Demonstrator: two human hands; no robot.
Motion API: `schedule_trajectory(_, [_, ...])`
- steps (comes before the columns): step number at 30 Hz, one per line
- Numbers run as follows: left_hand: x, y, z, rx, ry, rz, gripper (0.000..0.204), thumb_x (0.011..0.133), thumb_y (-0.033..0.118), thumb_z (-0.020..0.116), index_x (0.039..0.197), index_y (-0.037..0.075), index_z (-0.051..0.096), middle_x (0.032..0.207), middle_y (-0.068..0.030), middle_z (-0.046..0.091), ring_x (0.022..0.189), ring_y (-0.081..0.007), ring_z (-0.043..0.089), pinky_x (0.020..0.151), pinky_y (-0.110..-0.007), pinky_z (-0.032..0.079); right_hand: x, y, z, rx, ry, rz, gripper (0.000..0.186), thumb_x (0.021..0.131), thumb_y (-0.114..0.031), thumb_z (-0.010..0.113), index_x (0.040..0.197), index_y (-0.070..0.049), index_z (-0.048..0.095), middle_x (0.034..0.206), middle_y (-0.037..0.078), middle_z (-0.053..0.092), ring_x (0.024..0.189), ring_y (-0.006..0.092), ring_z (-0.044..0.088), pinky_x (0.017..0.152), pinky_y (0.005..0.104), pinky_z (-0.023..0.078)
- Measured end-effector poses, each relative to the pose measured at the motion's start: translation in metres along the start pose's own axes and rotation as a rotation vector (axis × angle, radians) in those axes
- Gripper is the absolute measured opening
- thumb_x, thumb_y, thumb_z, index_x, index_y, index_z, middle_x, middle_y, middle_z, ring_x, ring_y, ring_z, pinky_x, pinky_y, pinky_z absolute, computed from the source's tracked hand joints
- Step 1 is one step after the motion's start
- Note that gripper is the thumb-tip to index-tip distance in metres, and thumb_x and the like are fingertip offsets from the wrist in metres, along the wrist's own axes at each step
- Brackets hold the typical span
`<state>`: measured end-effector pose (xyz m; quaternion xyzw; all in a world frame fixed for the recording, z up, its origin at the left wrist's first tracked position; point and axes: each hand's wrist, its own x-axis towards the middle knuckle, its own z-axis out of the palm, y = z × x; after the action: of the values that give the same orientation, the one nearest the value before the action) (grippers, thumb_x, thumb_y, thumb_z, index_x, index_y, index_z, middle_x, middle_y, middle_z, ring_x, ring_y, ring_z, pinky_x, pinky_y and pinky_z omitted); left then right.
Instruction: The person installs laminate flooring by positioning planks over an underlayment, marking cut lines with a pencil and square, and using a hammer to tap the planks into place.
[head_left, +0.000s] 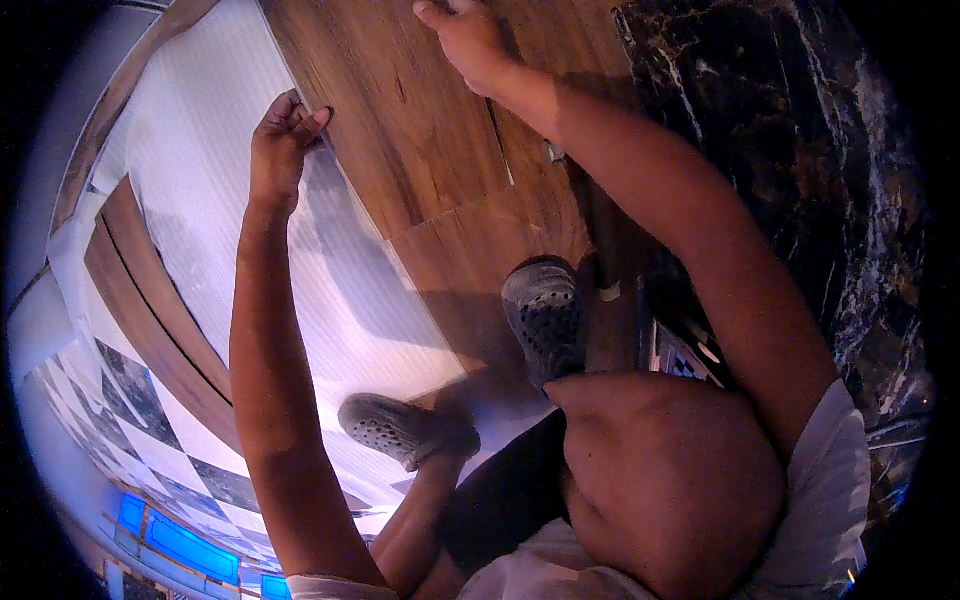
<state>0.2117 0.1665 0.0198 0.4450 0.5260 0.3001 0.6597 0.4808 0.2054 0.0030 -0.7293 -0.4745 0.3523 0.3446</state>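
My left hand (287, 150) is closed, thumb against curled fingers, at the long edge where brown wood-look floor planks (400, 130) meet a white ribbed underlay sheet (210, 110). Whatever it may pinch there is too small to make out. Over the planks at the top of the view is my right hand (470, 45), partly cut off by the picture's rim. Its fingers look curled around a small pale thing that I cannot identify. Between the planks a narrow dark gap with a light strip (503, 155) shows below the right hand.
Dark marble-patterned flooring (750, 130) lies to the right. Two grey clogs (545, 310) are on my feet, one on the planks, the other on the underlay. At left are loose brown planks (150, 270) and black-and-white checkered tiles (150, 430). A dark object (685, 340) sits beside my right knee.
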Motion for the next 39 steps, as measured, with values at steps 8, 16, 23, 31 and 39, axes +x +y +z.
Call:
schedule_trajectory(8, [-0.007, 0.005, 0.0, 0.066, 0.033, -0.002, 0.049, 0.093, 0.025, 0.073, 0.134, 0.002, 0.057, 0.102, 0.0001, 0.067, 0.093, -0.011, 0.062, 0.084, -0.029, 0.048, -0.003, 0.001, 0.007, 0.159, 0.018, 0.041, 0.063, 0.096, -0.049, 0.063, 0.126, 0.006, 0.059, 0.116, 0.021, 0.067, 0.108, 0.0365, 0.062, 0.094, 0.0433, 0.048])
schedule_trajectory(16, [-0.005, 0.005, 0.004, 0.035, 0.06, 0.009, 0.037, 0.092, 0.017, 0.073, 0.123, 0.0, 0.06, 0.091, -0.0002, 0.067, 0.086, -0.0114, 0.064, 0.08, -0.029, 0.051, 0.0, 0.0, 0.001, 0.125, 0.048, -0.054, 0.06, 0.096, -0.047, 0.064, 0.127, 0.005, 0.061, 0.118, 0.023, 0.069, 0.111, 0.0373, 0.065, 0.093, 0.0445, 0.048])
schedule_trajectory(23, [-0.004, 0.005, 0.005, -0.002, 0.041, 0.02, 0.037, 0.093, 0.019, 0.071, 0.124, 0.002, 0.06, 0.092, 0.0005, 0.066, 0.087, -0.0116, 0.063, 0.081, -0.029, 0.051, -0.005, -0.014, -0.012, -0.132, 0.081, -0.039, 0.058, 0.095, -0.049, 0.062, 0.122, 0.003, 0.065, 0.113, 0.023, 0.071, 0.107, 0.0403, 0.067, 0.09, 0.0449, 0.05])
schedule_trajectory(31, [-0.004, 0.003, 0.002, 0.025, 0.025, 0.013, 0.036, 0.094, 0.022, 0.071, 0.125, 0.005, 0.06, 0.094, 0.0032, 0.062, 0.09, -0.0088, 0.06, 0.082, -0.026, 0.048, -0.007, -0.016, -0.011, -0.115, 0.068, -0.057, 0.057, 0.094, -0.049, 0.063, 0.114, 0.004, 0.067, 0.106, 0.026, 0.071, 0.1, 0.0421, 0.068, 0.085, 0.0459, 0.051])
schedule_trajectory(39, [0.002, -0.002, -0.001, 0.057, 0.016, -0.015, 0.044, 0.094, 0.024, 0.071, 0.13, 0.003, 0.058, 0.099, 0.0007, 0.066, 0.092, -0.0102, 0.062, 0.085, -0.027, 0.049, -0.004, -0.006, -0.002, 0.022, 0.102, -0.058, 0.059, 0.094, -0.048, 0.064, 0.119, 0.005, 0.065, 0.111, 0.026, 0.07, 0.106, 0.0403, 0.067, 0.089, 0.0452, 0.051])
